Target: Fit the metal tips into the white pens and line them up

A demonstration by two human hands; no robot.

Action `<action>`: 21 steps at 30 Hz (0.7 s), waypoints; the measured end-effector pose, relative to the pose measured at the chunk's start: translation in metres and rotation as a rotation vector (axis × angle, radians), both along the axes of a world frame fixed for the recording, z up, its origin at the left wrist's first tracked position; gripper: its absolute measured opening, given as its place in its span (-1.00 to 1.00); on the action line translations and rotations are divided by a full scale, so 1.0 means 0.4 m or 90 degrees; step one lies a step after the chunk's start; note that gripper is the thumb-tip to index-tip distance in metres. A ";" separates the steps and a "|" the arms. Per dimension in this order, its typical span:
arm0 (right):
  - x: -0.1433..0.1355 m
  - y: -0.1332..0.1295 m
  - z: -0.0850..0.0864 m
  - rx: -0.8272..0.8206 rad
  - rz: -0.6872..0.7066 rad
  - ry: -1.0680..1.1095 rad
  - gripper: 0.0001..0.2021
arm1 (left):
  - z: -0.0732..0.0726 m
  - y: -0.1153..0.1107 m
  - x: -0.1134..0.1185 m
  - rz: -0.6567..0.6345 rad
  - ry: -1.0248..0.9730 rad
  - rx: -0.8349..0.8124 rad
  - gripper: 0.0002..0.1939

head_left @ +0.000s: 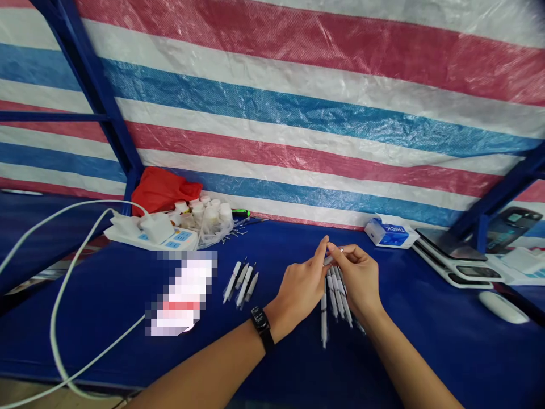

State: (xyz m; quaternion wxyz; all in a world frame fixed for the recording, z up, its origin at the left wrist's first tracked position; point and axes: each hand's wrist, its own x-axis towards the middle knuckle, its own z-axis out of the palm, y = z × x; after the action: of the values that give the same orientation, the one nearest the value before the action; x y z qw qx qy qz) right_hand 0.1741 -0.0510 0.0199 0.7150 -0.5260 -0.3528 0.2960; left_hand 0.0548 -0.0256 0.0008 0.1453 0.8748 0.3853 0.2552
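Observation:
My left hand (pixel 301 287) and my right hand (pixel 360 278) meet above the blue table, their fingers closed round one small white pen (pixel 328 259). Much of that pen is hidden by the fingers. Beneath and in front of my hands lie several white pens (pixel 336 292) side by side, one (pixel 324 321) set a little apart on the left. Farther left rests a smaller group of white and grey pens (pixel 241 282). A black watch band is on my left wrist.
A power strip (pixel 174 238) with white plugs and cables sits at the left, beside small white-capped bottles (pixel 210 213) and a red bag (pixel 159 190). At the right are a blue-white box (pixel 390 233), scales (pixel 460 258) and a white mouse (pixel 503 307). A blurred-out item (pixel 183 295) lies left.

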 end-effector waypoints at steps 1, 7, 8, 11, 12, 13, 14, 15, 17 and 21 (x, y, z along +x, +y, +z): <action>-0.001 0.000 0.000 -0.001 0.022 0.000 -0.60 | 0.000 0.001 0.000 0.005 0.001 -0.002 -0.35; 0.002 0.005 -0.004 -0.019 0.086 -0.025 -0.55 | 0.003 0.006 -0.007 0.008 -0.013 -0.003 -0.37; 0.005 0.007 -0.005 -0.025 0.060 -0.029 -0.55 | 0.006 0.004 -0.006 0.003 -0.005 -0.002 -0.37; 0.016 0.012 -0.008 -0.049 0.015 -0.051 -0.52 | 0.024 -0.007 -0.002 0.008 0.051 -0.005 -0.36; 0.020 0.013 -0.008 -0.056 0.020 -0.066 -0.51 | 0.031 -0.010 -0.004 0.015 0.072 -0.008 -0.35; 0.024 0.013 -0.009 -0.061 0.029 -0.084 -0.50 | 0.037 -0.012 -0.006 0.026 0.093 -0.012 -0.33; 0.029 0.013 -0.009 -0.064 0.032 -0.104 -0.48 | 0.042 -0.013 -0.010 0.036 0.112 -0.016 -0.33; 0.035 0.013 -0.010 -0.065 0.022 -0.128 -0.47 | 0.045 -0.012 -0.016 0.042 0.130 -0.022 -0.34; 0.047 0.013 -0.010 -0.065 -0.026 -0.184 -0.48 | 0.045 -0.008 -0.027 0.046 0.157 -0.035 -0.42; 0.060 0.013 0.001 -0.053 -0.093 -0.303 -0.57 | 0.038 0.003 -0.042 0.040 0.153 -0.039 -0.57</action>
State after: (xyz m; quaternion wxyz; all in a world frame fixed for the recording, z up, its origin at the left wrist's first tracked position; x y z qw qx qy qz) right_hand 0.1982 -0.0456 0.0204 0.6089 -0.6342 -0.4596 0.1257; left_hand 0.0380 -0.0244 0.0161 0.1170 0.8817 0.4349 0.1410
